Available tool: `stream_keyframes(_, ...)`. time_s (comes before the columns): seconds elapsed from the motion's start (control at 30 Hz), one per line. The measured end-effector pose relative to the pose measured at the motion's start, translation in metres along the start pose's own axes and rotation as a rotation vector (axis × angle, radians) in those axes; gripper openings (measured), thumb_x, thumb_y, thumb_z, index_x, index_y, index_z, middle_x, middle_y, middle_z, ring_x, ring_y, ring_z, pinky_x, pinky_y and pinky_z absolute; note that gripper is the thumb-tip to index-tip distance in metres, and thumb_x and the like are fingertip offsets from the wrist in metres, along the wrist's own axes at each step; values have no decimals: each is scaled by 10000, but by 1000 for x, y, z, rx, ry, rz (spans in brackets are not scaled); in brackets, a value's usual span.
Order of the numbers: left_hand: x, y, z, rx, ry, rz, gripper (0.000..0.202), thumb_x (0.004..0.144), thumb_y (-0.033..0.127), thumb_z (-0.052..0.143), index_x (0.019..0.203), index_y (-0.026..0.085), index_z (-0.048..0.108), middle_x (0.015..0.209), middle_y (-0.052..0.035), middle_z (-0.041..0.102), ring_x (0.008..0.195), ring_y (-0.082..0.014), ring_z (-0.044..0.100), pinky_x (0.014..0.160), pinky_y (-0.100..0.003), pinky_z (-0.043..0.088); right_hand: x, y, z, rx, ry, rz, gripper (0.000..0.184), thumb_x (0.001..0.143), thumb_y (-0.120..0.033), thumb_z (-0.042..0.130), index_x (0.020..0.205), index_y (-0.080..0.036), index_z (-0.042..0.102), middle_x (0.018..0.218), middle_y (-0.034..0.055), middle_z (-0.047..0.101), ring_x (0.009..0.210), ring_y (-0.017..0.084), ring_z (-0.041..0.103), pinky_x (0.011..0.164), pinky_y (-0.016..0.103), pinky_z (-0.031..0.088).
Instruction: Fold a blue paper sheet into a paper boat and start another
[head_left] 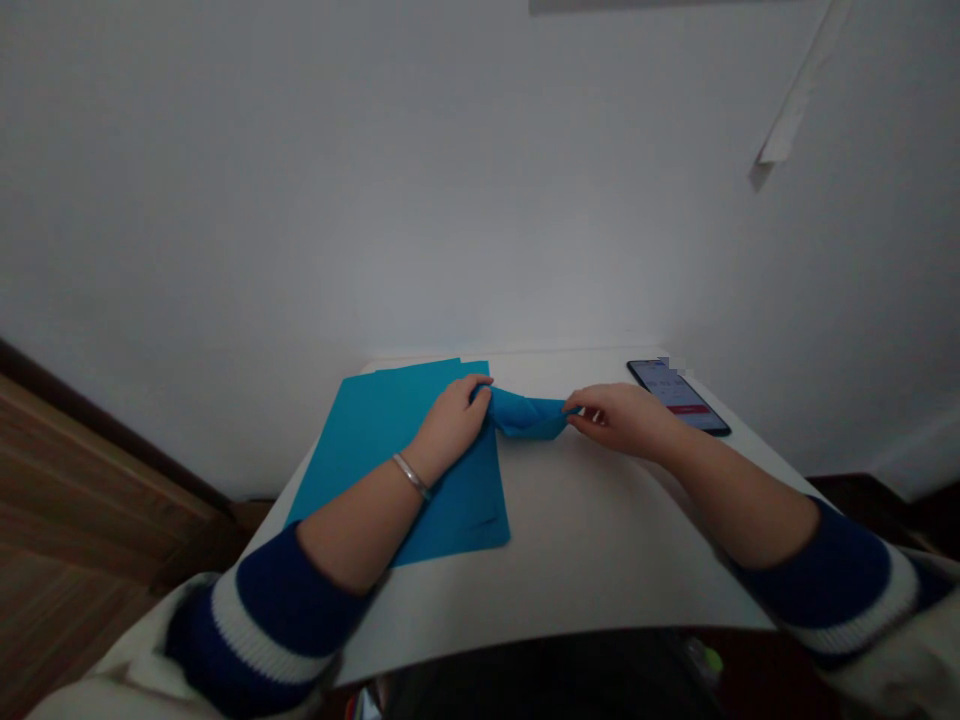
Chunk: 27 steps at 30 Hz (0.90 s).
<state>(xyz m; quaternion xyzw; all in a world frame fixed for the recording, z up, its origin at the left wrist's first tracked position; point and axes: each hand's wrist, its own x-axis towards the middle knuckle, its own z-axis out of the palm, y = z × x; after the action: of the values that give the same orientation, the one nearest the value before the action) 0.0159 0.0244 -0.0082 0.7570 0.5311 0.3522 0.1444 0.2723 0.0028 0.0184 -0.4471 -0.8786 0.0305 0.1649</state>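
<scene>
A folded blue paper boat (529, 415) is stretched between my two hands above the white table. At its left end, the fingers of my left hand (456, 415) are closed on the paper. My right hand (619, 418) pinches the pointed right end between thumb and fingers. Flat blue paper sheets (397, 440) lie under my left hand and forearm, with their edges slightly out of line. My left palm hides part of the boat's left end.
A phone (679, 398) with a lit screen lies at the table's right back. The white table (585, 560) stands against a pale wall (480, 200). Wooden furniture (90, 510) is at the far left. A white strip (799, 95) hangs on the wall at upper right.
</scene>
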Motion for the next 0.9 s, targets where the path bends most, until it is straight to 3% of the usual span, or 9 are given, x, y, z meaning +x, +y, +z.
stream_keyframes(0.1, -1, 6, -4, -68, -10, -47, 342, 941, 303, 352, 1072, 169, 637, 1114, -89, 670, 1073, -237, 598, 981, -422, 444, 0, -1, 3, 3, -1, 1, 175, 843, -287, 563, 945, -287, 705, 812, -6, 718, 670, 150, 634, 568, 252, 403)
stream_keyframes(0.27, 1, 5, -5, -111, 1, -126, 375, 832, 110, 365, 1084, 163, 638, 1088, -74, 676, 1023, -219, 613, 950, -402, 469, -1, -6, 5, -34, 63, -29, 161, 854, -285, 553, 901, -256, 703, 821, 10, 706, 676, 146, 620, 578, 254, 390)
stream_keyframes(0.37, 1, 1, -1, -168, 48, -80, 399, 877, 164, 365, 1229, 154, 553, 1151, -98, 642, 1067, -217, 591, 969, -405, 459, -2, -10, 2, -92, 58, -16, 167, 858, -305, 547, 883, -249, 703, 788, 17, 697, 651, 148, 598, 560, 258, 364)
stream_keyframes(0.47, -1, -2, 3, -139, 125, -24, 459, 929, 287, 384, 1362, 136, 413, 1250, -147, 563, 1083, -218, 573, 975, -408, 452, 0, -11, -6, -218, 79, 130, 215, 861, -352, 525, 853, -233, 704, 796, 44, 700, 662, 175, 599, 527, 271, 329)
stream_keyframes(0.53, -3, -2, 2, -36, 113, 14, 470, 908, 275, 440, 1353, 123, 417, 1278, -157, 523, 1069, -215, 571, 980, -400, 447, 0, -10, -13, -310, 76, 298, 269, 861, -392, 495, 848, -230, 710, 797, 63, 707, 666, 198, 609, 510, 278, 315)
stream_keyframes(0.73, -11, 9, -5, 416, -78, 87, 334, 873, 256, 510, 1175, 139, 589, 1190, -132, 572, 1113, -273, 540, 974, -409, 439, -1, 1, -31, -427, 2, 620, 367, 852, -462, 442, 871, -227, 723, 836, 102, 716, 760, 248, 650, 545, 287, 376)
stream_keyframes(0.9, -14, 13, -6, 548, -232, 103, 331, 891, 318, 503, 1159, 167, 623, 1165, -117, 616, 1106, -279, 547, 951, -397, 445, -4, 17, -35, -426, -58, 761, 322, 827, -448, 505, 923, -235, 726, 916, 120, 712, 853, 299, 656, 609, 343, 445)
